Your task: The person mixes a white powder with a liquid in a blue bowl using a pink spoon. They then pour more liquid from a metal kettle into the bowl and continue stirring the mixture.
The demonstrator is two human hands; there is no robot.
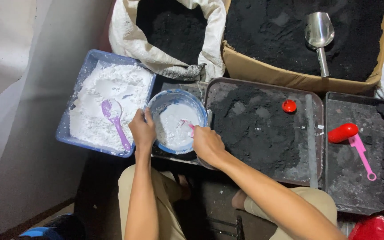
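Dark powder fills the trays and box. At centre, a blue bowl of white paste — the left hand grips its nine-o'clock rim to steady it; the right hand, at four o'clock, clasps a pink spoon stirring.

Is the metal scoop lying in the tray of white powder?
No, the metal scoop lies on the black powder in the cardboard box; the blue tray of white powder holds a purple spoon.
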